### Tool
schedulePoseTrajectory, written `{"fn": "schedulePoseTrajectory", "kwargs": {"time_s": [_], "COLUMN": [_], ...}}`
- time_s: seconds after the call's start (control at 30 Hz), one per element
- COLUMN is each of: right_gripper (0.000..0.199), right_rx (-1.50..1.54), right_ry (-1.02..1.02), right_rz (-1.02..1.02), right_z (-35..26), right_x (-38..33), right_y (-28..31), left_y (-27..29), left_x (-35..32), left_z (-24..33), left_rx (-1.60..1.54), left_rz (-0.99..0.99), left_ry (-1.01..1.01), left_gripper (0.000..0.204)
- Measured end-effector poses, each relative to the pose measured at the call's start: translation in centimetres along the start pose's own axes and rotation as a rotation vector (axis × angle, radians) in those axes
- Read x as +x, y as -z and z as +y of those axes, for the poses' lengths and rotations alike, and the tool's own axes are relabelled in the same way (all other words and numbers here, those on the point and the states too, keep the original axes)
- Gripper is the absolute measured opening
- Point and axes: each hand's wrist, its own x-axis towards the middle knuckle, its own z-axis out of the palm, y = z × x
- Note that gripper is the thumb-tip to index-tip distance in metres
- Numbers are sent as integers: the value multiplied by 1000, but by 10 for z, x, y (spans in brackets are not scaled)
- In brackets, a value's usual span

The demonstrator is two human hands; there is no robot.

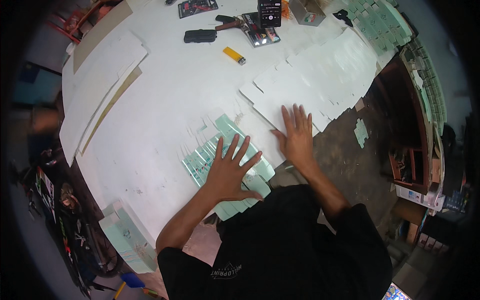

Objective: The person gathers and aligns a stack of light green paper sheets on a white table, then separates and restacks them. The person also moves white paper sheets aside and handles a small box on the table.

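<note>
My left hand (229,170) lies flat with fingers spread on a fanned row of flat mint-green printed carton blanks (202,160) near the table's front edge. My right hand (296,134) presses palm-down, fingers together, on the near end of a long overlapping row of white carton blanks (320,75) that runs toward the far right. Neither hand grips anything. Both rows rest on the white table (165,100).
A yellow lighter (234,55), a black case (200,36), a phone on a stand (269,12), pliers and small packs lie at the far edge. White and brown sheets (100,85) are stacked at left. More green blanks (380,22) sit far right and low left (127,240). Shelves stand at right.
</note>
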Motion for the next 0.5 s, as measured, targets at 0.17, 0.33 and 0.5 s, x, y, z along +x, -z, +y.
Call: {"fn": "schedulePoseTrajectory", "kwargs": {"time_s": [0.17,0.33,0.5], "right_gripper": [49,39,26], "right_rx": [326,0,537], "right_ry": [-156,44,-128], "right_rz": [-256,-154,-433], "right_z": [2,-17,-27], "right_x": [6,19,-7], "right_y": [3,-1,-16], "left_y": [-17,-31,-28], "left_x": [9,10,10], "left_z": [-11,-15,-10], "left_rx": [32,-142,329], "left_rz": [133,187,114], "left_ry": [-41,-10,-172], "left_gripper": [60,56,87]}}
